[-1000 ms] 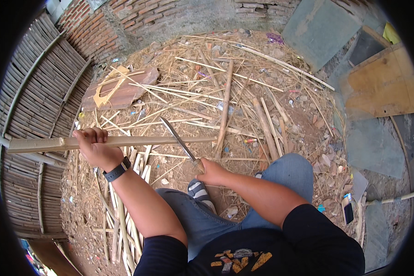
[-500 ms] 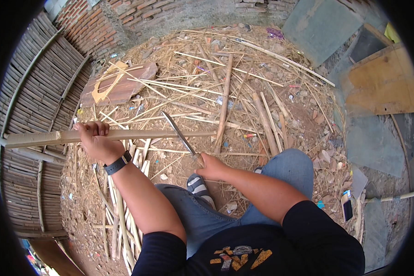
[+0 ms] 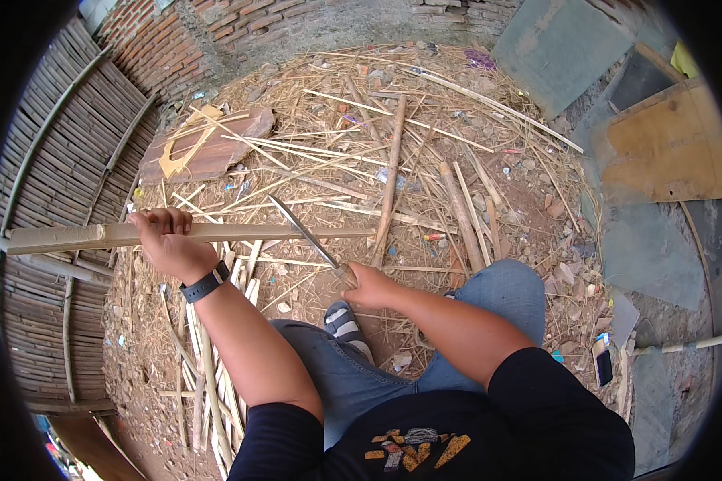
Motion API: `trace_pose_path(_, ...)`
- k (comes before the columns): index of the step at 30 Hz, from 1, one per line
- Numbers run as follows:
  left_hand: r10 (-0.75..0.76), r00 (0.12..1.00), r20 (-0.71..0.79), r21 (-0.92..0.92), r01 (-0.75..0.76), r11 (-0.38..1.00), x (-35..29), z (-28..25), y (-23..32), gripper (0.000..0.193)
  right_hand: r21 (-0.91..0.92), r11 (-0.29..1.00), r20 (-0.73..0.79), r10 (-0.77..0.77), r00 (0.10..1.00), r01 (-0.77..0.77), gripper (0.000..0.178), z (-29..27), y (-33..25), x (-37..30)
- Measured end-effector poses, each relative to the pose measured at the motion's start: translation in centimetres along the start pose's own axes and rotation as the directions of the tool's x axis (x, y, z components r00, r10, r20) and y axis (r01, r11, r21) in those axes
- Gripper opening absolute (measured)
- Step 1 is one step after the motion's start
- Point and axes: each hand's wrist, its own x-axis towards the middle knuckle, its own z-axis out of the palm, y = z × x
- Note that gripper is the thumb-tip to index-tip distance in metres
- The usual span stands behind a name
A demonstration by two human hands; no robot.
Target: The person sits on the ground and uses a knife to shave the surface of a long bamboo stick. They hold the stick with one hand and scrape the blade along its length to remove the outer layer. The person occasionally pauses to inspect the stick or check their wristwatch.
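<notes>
My left hand (image 3: 171, 240), with a dark watch on its wrist, is closed around a long split bamboo strip (image 3: 253, 232). The strip lies nearly level across the view, its far right end close to a wooden pole on the ground. In my right hand (image 3: 369, 285) is the handle of a machete (image 3: 303, 229). Its long narrow blade slants up and to the left and crosses the bamboo strip between my two hands. Whether the edge touches the strip I cannot tell.
Cut bamboo strips (image 3: 214, 377) lie piled below my left forearm. Poles (image 3: 393, 176), slats and straw litter the dirt beyond. A brown board (image 3: 241, 144) lies at the far left. A bamboo wall (image 3: 52, 200) stands left; sheets (image 3: 565, 48) lean right, near a phone (image 3: 602, 359).
The machete blade has shifted slightly to the left along the bamboo strip and tilts lower. Both hands keep their grips almost in place.
</notes>
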Motion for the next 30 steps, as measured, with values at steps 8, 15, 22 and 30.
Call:
trace_pose_path(8, -0.006, 1.000, -0.006, -0.019, 0.006, 1.000, -0.4, 0.4, 0.1, 0.035, 0.031, 0.993, 0.047, -0.117, 0.992, 0.116, 0.056, 0.1, -0.4, 0.0)
trace_pose_path(15, 0.001, 0.997, -0.076, -0.023, -0.003, 1.000, -0.4, 0.5, 0.2, 0.035, -0.010, 0.999, -0.010, 0.034, 0.999, -0.034, 0.056, 0.0, -0.1, 0.1)
trace_pose_path(22, -0.025, 0.997, -0.070, -0.018, 0.024, 1.000, -0.5, 1.0, 0.3, 0.037, 0.022, 0.999, 0.017, -0.025, 1.000, 0.024, 0.062, 0.6, -0.6, 0.1)
trace_pose_path(30, -0.017, 0.998, -0.056, -0.019, 0.015, 1.000, -0.2, 0.3, 0.3, 0.039, 0.112, 0.993, 0.108, 0.013, 0.994, -0.025, 0.060, -0.1, -1.4, -0.4)
